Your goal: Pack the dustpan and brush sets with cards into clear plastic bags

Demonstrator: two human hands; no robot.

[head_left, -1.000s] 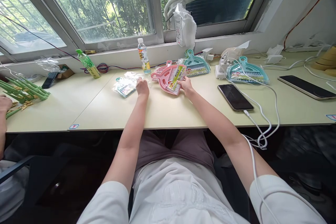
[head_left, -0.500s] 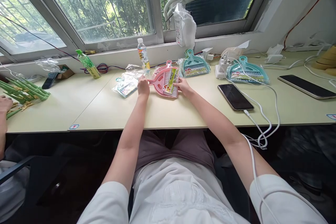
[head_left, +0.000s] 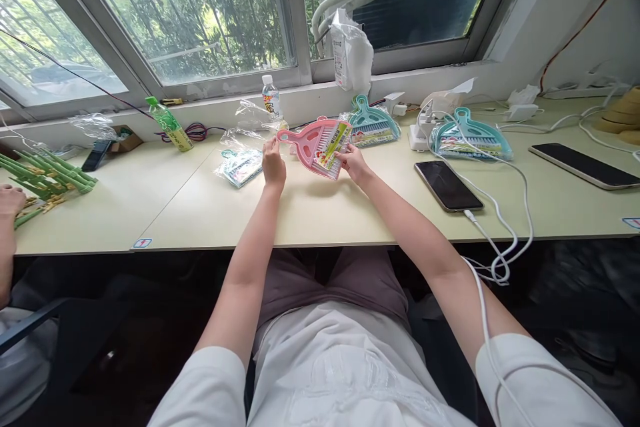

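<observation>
A pink dustpan (head_left: 306, 145) with a brush and a yellow-green label (head_left: 333, 145) is held slightly above the table, tilted, its handle pointing left. My left hand (head_left: 274, 163) is closed at the handle end, fingers curled. My right hand (head_left: 353, 163) grips the dustpan's right lower edge by the label. Just left of my left hand lies a wrapped pale-blue-and-white packet (head_left: 243, 167), with crumpled clear plastic wrap (head_left: 245, 138) behind it. Two teal dustpan sets, one behind my right hand (head_left: 370, 121) and another farther right (head_left: 467, 135), rest on the table.
A clear bottle (head_left: 271, 99) and a green bottle (head_left: 170, 123) stand at the back. To the right are a phone (head_left: 449, 185) on a white cable (head_left: 507, 230), a power strip (head_left: 419, 137) and a dark tablet-like device (head_left: 585, 163). Another person's hand (head_left: 11, 200) is beside green stalks (head_left: 55, 173) at far left.
The pink dustpan has lifted off the table and turned, so its handle now points left toward my left hand. The plastic wrap behind stands up higher.
</observation>
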